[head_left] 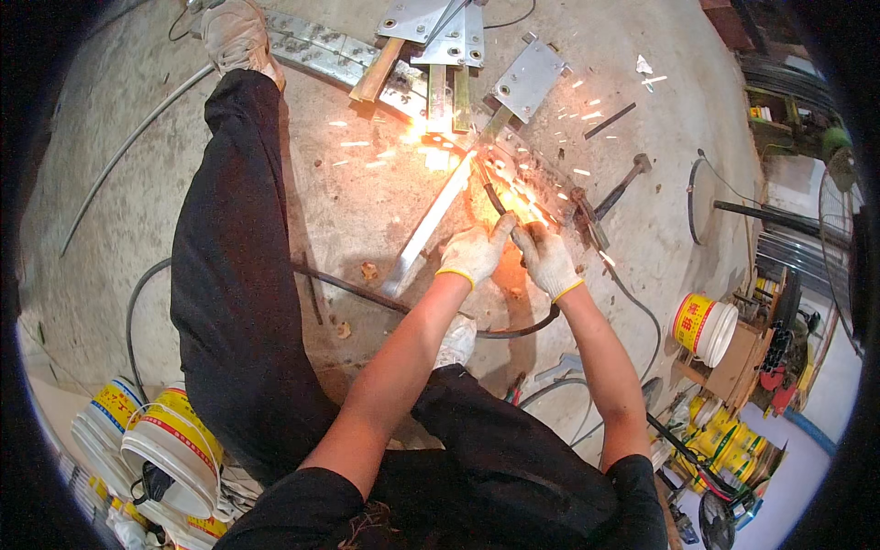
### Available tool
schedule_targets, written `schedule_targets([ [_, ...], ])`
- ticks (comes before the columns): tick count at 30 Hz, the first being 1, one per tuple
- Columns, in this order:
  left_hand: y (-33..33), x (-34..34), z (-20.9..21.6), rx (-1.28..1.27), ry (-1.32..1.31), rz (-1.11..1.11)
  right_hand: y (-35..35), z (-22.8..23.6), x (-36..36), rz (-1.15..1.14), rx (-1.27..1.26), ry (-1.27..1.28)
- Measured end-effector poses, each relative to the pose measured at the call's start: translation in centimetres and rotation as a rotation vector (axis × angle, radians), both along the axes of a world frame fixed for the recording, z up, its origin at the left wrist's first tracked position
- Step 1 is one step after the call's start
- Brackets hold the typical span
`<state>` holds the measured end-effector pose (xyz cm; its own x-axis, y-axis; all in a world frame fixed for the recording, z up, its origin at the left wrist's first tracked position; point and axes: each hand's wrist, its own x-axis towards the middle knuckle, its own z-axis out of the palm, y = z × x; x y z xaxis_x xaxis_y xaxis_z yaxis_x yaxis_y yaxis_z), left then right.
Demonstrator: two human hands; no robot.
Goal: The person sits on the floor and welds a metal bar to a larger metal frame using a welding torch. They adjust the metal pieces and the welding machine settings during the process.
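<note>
Down left, buckets [188, 426]: white with yellow labels, beside the seated person's leg.
Left leg [234, 247]: in black trousers, stretched toward the top, its shoe [240, 41] near the metal plates' side of the floor.
Black cable [353, 289]: runs along the concrete, passes behind the left forearm and bends up toward the right wrist.
Left arm [390, 367]: reaches up and inward from the lower edge, fairly straight.
Flat bar [431, 215]: slants from beside the left glove to the sparks, brightly lit.
Left hand [472, 249]: in a white glove with yellow cuff, fingers curled, thumb at the near end of the dark rod; whether it wraps the rod, I cannot tell.
Dark rod [494, 196]: slants up-left from between the gloves, its far end in the glare.
Sparks [440, 156]: spray around that tip, below the metal plates [532, 78].
Right hand [552, 261]: gloved likewise, just beside the left, fingers closed on the rod's near end.
Right arm [605, 367]: bent at the elbow, forearm angled up-left.
Hammer [621, 187]: lies right of the work.
</note>
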<state>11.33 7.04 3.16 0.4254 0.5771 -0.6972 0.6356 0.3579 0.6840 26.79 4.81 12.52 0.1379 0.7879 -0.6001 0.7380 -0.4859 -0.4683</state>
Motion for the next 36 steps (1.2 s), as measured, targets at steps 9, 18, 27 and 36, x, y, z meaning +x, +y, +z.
schedule_targets([
  [9,-1.2,0.9,-2.9,0.179,-0.103,0.049,-0.3,-1.2,1.6,0.176,0.088,-0.141],
  [18,-0.4,-0.2,-1.3,0.081,-0.049,0.07,-0.1,-0.5,0.5,0.049,0.104,0.054],
  [27,-0.8,0.3,-0.9,0.233,-0.053,-0.041,-1.1,-1.6,1.7,0.062,0.201,0.035],
  [36,-0.8,-0.1,0.2,0.271,-0.06,-0.097,-1.1,-1.9,1.5,0.112,0.28,-0.054],
])
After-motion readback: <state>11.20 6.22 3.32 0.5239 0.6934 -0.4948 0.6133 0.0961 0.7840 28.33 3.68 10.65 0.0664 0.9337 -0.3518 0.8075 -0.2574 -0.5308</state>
